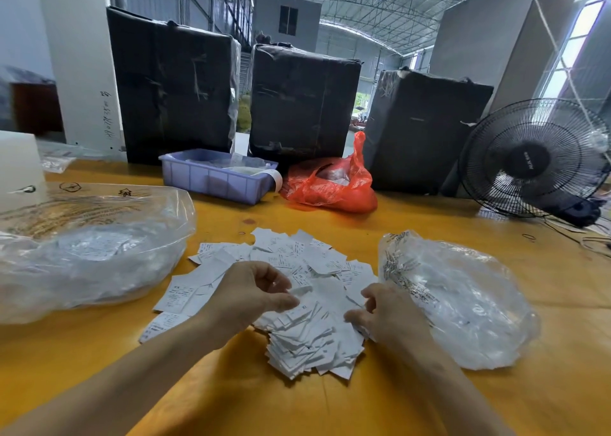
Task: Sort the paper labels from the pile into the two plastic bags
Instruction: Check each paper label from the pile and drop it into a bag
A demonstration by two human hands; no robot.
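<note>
Bright daylight from right; wide-angle edges bend

Both bare forearms reach forward from the lower edge of the view, angled inward toward each other. The left hand (251,290) hangs palm-down with its wrist bent, fingers curled, thumb and forefinger brought together at their tips in a pinch. The right hand (386,310) sits lower and just to the side, knuckles up, fingers curled under toward the palm. The two hands are near each other but apart.
</note>
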